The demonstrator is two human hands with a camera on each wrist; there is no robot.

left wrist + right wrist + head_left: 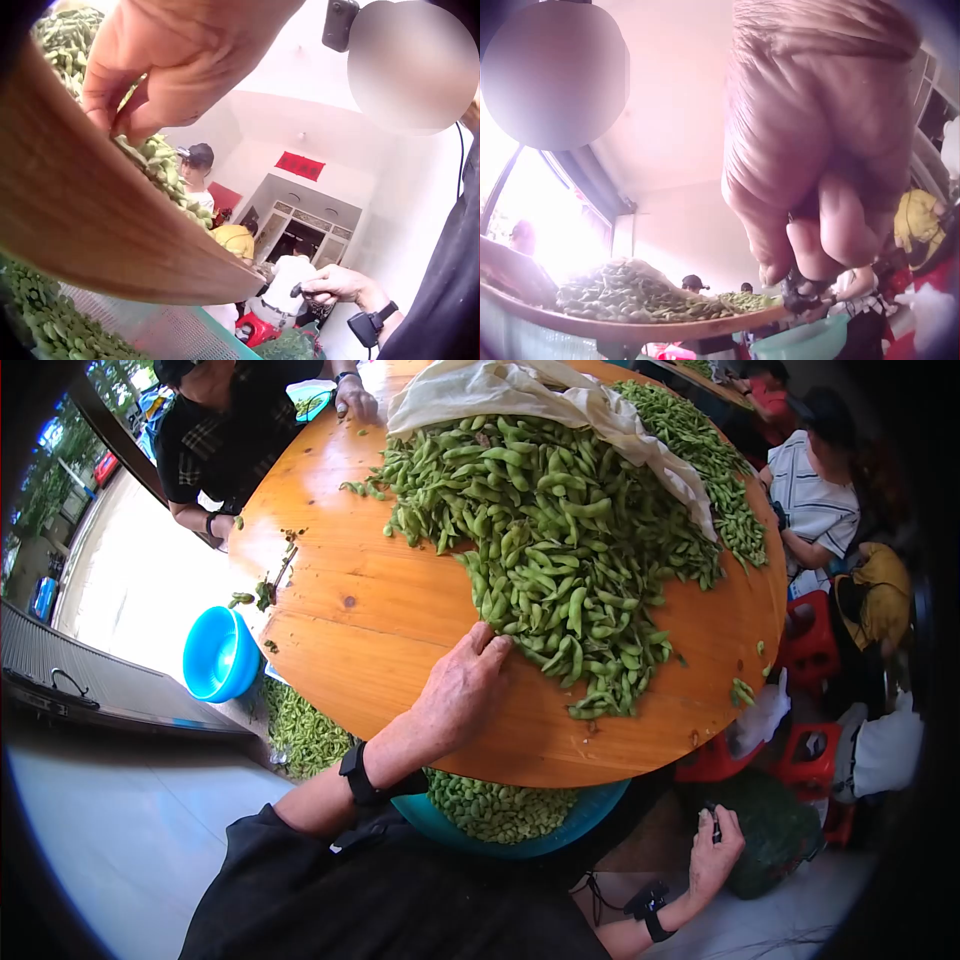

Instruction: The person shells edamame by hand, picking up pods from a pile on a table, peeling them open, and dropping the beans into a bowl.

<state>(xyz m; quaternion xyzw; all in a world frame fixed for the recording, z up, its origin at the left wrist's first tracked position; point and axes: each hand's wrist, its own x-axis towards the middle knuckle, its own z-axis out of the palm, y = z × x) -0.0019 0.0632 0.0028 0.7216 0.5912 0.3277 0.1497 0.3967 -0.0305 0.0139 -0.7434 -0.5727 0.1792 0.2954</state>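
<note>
At the near edge of a big heap of green bean pods [560, 560], the left hand [460, 690] has its thumb and fingertips together. The left wrist view shows this hand [176, 67] pinching a green pod, partly hidden by the fingers. Low on the right, beyond the table's rim, the right hand [716, 850] has curled fingers around a small dark object [716, 836]. From the right wrist, that hand [817, 165] hangs with the dark object [801, 295] at its fingertips; what it is cannot be told.
A round wooden table [370, 610] carries the heap and a pale cloth [500, 398]. Under its near rim is a teal basin of shelled beans [500, 815]. A blue basin [220, 655] stands left, near pods on the floor [300, 730]. Red stools [808, 640] and seated people are at right.
</note>
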